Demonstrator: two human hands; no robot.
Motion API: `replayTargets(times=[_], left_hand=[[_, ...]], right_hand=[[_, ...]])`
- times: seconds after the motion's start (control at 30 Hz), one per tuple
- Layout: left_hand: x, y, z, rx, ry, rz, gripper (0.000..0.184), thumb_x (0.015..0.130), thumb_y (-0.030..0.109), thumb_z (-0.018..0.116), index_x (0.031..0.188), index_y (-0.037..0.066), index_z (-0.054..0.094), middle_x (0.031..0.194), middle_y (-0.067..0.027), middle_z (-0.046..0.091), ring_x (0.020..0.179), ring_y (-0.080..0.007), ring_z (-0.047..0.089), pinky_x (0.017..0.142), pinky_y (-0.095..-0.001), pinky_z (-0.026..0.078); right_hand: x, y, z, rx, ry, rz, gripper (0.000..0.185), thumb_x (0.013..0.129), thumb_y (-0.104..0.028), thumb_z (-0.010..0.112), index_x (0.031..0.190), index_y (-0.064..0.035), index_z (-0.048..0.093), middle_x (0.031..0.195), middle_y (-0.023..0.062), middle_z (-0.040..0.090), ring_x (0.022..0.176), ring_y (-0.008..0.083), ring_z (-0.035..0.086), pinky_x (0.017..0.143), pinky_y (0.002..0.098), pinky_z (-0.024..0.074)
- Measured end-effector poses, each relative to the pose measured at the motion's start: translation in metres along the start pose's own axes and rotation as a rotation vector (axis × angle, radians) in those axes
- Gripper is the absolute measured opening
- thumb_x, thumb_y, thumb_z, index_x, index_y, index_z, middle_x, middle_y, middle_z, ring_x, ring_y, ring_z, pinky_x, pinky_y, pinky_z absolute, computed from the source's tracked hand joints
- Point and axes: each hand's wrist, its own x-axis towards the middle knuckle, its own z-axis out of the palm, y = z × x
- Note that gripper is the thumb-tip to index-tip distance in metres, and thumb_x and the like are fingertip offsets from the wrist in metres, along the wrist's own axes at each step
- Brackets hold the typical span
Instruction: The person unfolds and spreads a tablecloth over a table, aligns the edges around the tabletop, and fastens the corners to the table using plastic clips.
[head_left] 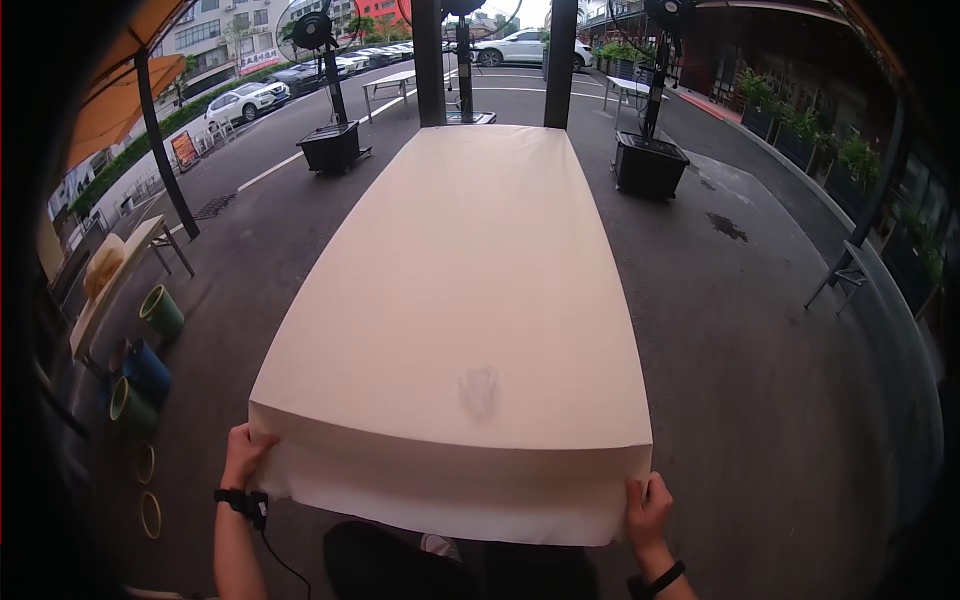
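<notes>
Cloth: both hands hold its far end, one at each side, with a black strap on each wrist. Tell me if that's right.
Wrong: in the head view, the left hand and right hand hold the cloth by its near end, not the far, one at each side, with a black strap on each wrist.

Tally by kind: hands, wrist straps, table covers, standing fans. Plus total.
Hands: 2 (left hand, right hand)
Wrist straps: 2
Table cover: 1
Standing fans: 3
Total: 8
</notes>
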Motion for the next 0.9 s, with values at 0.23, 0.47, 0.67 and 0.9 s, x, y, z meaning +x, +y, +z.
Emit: replayTargets(times=[0.23,0.47,0.67,0.9], left_hand=[[-0.016,-0.017,-0.004,0.015,0.082,0.055,0.030,0.079,0.014,0.071,0.101,-0.005,0.064,0.088,-0.0072,0.069,0.077,-0.0128,0.063,0.071,-0.0284,0.051],[-0.017,-0.030,-0.001,0.202,0.154,0.054,0.031,0.081,0.013,0.067,0.107,-0.003,0.061,0.092,-0.0092,0.067,0.084,-0.0179,0.063,0.078,-0.0314,0.050],[-0.061,0.095,0.070,0.331,0.678,0.355,0.041,0.082,0.001,0.053,0.123,-0.001,0.044,0.123,-0.0195,0.051,0.119,-0.0274,0.048,0.105,-0.0379,0.033],[-0.148,0.231,0.281,-0.158,-0.590,0.587,0.027,0.086,0.012,0.064,0.110,0.001,0.056,0.108,-0.0185,0.061,0.102,-0.0391,0.059,0.088,-0.0406,0.048]], right_hand=[[-0.011,-0.010,0.005,-0.012,0.179,-0.122,0.019,0.095,-0.018,0.058,0.088,-0.0014,0.053,0.080,0.0168,0.061,0.069,0.0341,0.060,0.065,0.0371,0.0485],[-0.031,-0.010,0.014,0.101,0.076,0.165,0.017,0.093,-0.016,0.061,0.091,-0.0019,0.052,0.078,0.0189,0.061,0.075,0.0365,0.065,0.062,0.0388,0.0498],[-0.034,-0.018,0.029,0.079,0.087,0.004,0.019,0.085,-0.011,0.066,0.094,-0.0024,0.052,0.083,0.0205,0.060,0.074,0.0418,0.062,0.060,0.0425,0.0501],[-0.041,-0.043,0.053,0.027,0.076,-0.096,0.028,0.081,-0.008,0.066,0.106,0.0015,0.056,0.098,0.0204,0.059,0.085,0.0401,0.061,0.071,0.0428,0.0514]])
